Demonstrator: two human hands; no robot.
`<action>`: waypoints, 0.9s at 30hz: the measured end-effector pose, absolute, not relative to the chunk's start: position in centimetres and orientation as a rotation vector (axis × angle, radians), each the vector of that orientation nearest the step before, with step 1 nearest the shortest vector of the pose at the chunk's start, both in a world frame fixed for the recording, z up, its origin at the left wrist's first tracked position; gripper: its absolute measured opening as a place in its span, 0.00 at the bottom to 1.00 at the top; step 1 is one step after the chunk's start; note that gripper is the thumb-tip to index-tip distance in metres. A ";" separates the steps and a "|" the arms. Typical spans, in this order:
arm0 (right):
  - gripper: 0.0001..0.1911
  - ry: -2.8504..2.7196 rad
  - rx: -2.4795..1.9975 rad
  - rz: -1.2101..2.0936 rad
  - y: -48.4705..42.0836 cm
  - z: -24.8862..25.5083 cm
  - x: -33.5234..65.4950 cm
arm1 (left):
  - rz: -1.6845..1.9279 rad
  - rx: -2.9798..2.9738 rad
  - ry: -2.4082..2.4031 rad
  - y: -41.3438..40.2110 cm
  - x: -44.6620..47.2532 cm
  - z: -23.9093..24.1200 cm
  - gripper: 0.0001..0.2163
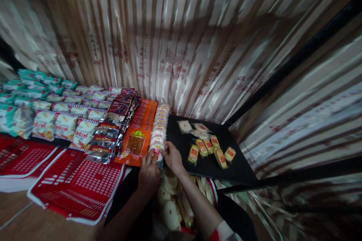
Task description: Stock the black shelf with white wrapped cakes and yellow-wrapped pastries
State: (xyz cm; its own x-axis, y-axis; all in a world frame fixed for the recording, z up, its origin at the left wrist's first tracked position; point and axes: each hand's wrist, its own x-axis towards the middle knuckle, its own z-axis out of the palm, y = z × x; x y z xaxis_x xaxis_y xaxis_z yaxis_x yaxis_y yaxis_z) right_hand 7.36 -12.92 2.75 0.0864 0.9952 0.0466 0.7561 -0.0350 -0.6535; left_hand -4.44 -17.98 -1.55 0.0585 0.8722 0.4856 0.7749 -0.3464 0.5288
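Note:
A narrow row of white, round packaged cakes (158, 128) runs from the back of the black shelf to its front edge. At the near end, my left hand (149, 169) presses its fingers on the left side of the front white packet (156, 151), which has a red label. My right hand (173, 158) grips the same packet from the right, thumb and fingers curled together. Against the row's left side lies a large orange snack bag (140, 128). Below my forearms, a basket holds many white and yellowish packets (171, 211), partly covered by my arms.
Loose yellow packets (202, 147) and a few flat white packets (185, 126) lie on the black shelf (181, 141) at right. Dark red pouches (120, 107), white bags (66, 126) and green bags (28, 86) stand left. Red baskets (82, 184) sit below; a black post (283, 71) slants at right.

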 end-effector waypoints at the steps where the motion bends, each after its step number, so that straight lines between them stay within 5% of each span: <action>1: 0.15 -1.715 -1.823 0.569 -12.9 2.6 7.4 | 1.159 2.196 1.722 -17.8 -4.4 -1.8 0.20; 27: 0.24 -1.541 -1.762 0.554 -11.3 0.6 7.5 | 1.167 2.164 1.739 -15.3 -3.1 -2.2 0.19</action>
State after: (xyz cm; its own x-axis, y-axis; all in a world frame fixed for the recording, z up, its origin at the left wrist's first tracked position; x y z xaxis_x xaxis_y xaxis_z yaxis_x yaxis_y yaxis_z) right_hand 7.49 -11.25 0.61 0.1931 0.9716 0.1365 0.6628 -0.0266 -0.7483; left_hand -3.08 -15.34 -2.22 0.0371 0.8767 0.4795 0.7762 -0.3275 0.5388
